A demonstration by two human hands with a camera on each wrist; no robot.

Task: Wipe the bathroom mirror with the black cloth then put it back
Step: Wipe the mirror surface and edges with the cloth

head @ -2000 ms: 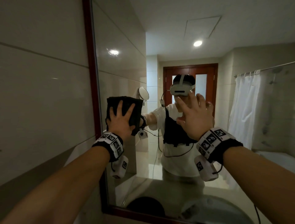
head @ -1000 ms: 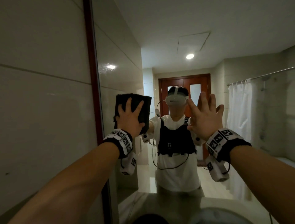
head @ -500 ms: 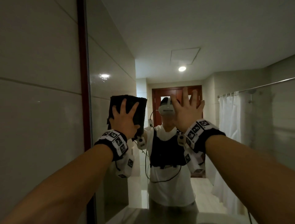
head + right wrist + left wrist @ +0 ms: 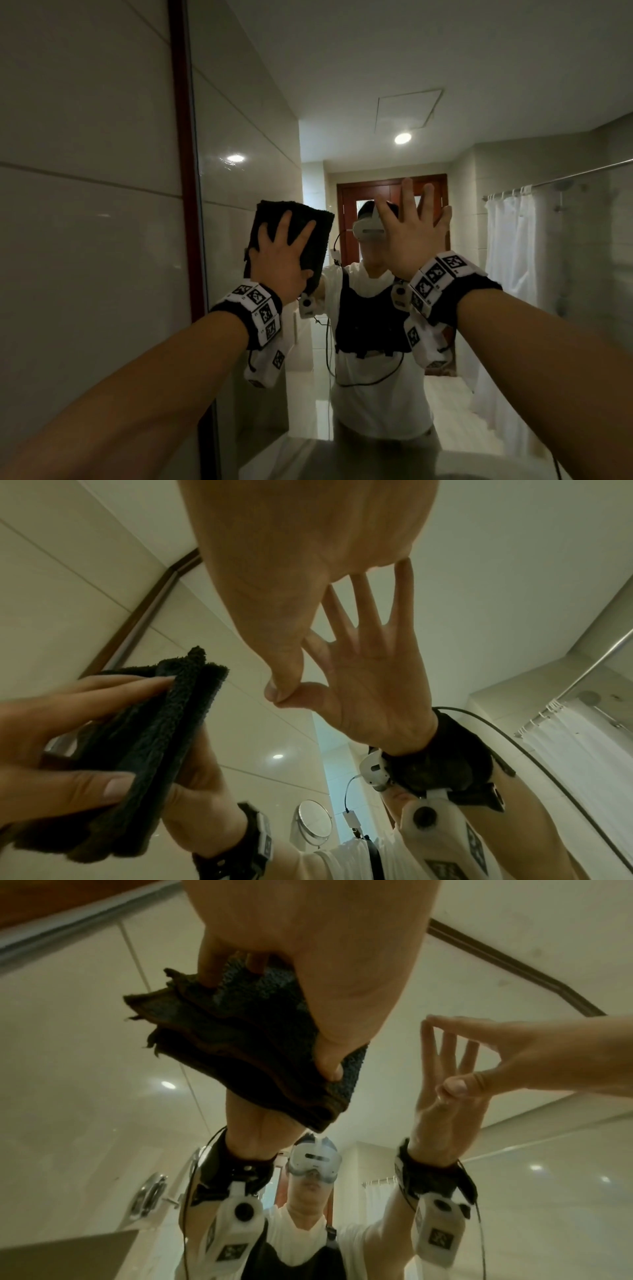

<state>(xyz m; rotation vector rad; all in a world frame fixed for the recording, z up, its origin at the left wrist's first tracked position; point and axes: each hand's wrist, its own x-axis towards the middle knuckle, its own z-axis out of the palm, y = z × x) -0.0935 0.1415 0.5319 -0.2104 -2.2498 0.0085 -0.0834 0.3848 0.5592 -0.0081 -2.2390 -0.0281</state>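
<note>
A folded black cloth (image 4: pixel 320 240) lies flat against the bathroom mirror (image 4: pixel 246 137), close to its left frame. My left hand (image 4: pixel 281 260) presses on it with straight, spread fingers, the thumb at its lower right edge. The left wrist view shows the cloth (image 4: pixel 246 1047) in several folded layers under the left hand (image 4: pixel 308 947). To the right, my right hand (image 4: pixel 407 240) lies flat on the bare glass with fingers spread and holds nothing. In the right wrist view the right hand (image 4: pixel 301 561) meets its own reflection, and the cloth (image 4: pixel 164 723) is at lower left.
A red-brown frame (image 4: pixel 180 171) edges the mirror on the left, with a tiled wall (image 4: pixel 85 240) beyond it. The glass reflects a person, a wooden door, a white shower curtain (image 4: pixel 513 291) and a round wall mirror (image 4: pixel 313 822). A counter edge (image 4: pixel 342 455) shows at the bottom.
Both hands have slid upward on the glass, the left one taking the cloth with it. The right hand has moved left, closer to the left hand. The view has tilted up.
</note>
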